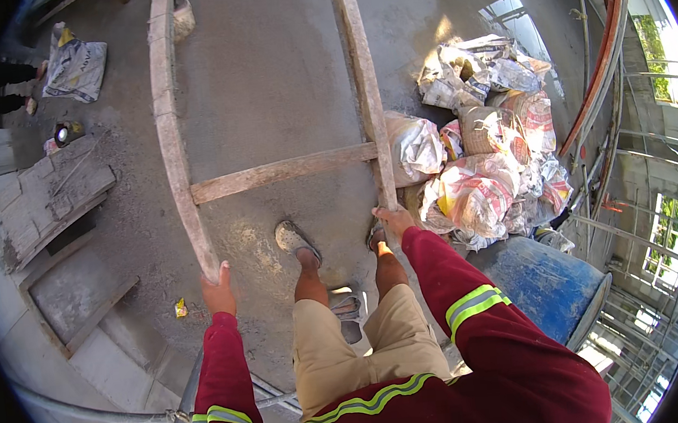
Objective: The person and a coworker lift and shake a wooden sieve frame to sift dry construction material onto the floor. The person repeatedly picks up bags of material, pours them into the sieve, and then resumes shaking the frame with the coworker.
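Observation:
A rough wooden frame (282,172) stretches away in front of me, two long beams joined by one crosspiece. My left hand (219,292) is closed round the near end of its left beam (170,130). On the near end of the right beam (364,70), my right hand (394,220) is closed too. Both beams run out past the upper edge of the view. My feet in sandals (297,242) stand on the wet grey floor between the beams, just short of the crosspiece. The palms and undersides of both grips are hidden.
Stuffed sacks (484,189) are piled right of the frame, with a blue drum (538,286) nearer me. Metal scaffold pipes (645,255) line the right side. At left lie stacked boards (56,194) and a shallow wooden tray (77,290). Another person's hand (41,70) is near an upper-left sack (76,65).

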{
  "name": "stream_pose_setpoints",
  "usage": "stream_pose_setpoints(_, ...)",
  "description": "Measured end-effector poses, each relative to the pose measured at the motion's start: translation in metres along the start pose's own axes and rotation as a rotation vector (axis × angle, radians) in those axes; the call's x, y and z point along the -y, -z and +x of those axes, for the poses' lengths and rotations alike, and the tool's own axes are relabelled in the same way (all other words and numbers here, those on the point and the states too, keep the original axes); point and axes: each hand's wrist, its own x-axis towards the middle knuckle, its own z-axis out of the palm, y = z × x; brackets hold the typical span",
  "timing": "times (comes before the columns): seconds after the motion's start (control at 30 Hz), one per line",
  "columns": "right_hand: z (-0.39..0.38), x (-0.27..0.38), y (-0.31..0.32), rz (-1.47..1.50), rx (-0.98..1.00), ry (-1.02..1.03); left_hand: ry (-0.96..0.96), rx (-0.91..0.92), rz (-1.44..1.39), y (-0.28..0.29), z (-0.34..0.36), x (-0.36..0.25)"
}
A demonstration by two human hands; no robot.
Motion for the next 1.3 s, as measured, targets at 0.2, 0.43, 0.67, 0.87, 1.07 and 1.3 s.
stream_pose_setpoints(0.2,0.133,-0.057,-0.103,-0.045,0.145,-0.064,-0.038,-0.077,-0.013,-0.07,0.066,0.099)
stream_pose_setpoints(0.43,0.251,-0.058,-0.109,-0.092,0.26,0.002,-0.003,0.044,0.068,-0.191,0.195,0.143)
stream_pose_setpoints(0.67,0.0,-0.122,0.121,0.313,-0.207,-0.455,0.092,0.124,0.188,-0.189,0.26,0.186)
stream_pose_setpoints(0.87,-0.062,-0.065,0.222,0.297,-0.632,-0.089,0.257,0.312,0.324,-0.209,0.149,0.114)
stream_pose_setpoints(1.07,0.027,-0.099,0.298,0.516,-0.902,0.211,0.548,0.727,0.248,-0.166,-0.038,-0.018)
stream_pose_setpoints(1.3,0.009,-0.088,0.327,-0.026,-0.721,0.364,0.884,0.61,0.31,-0.016,-0.221,0.005)
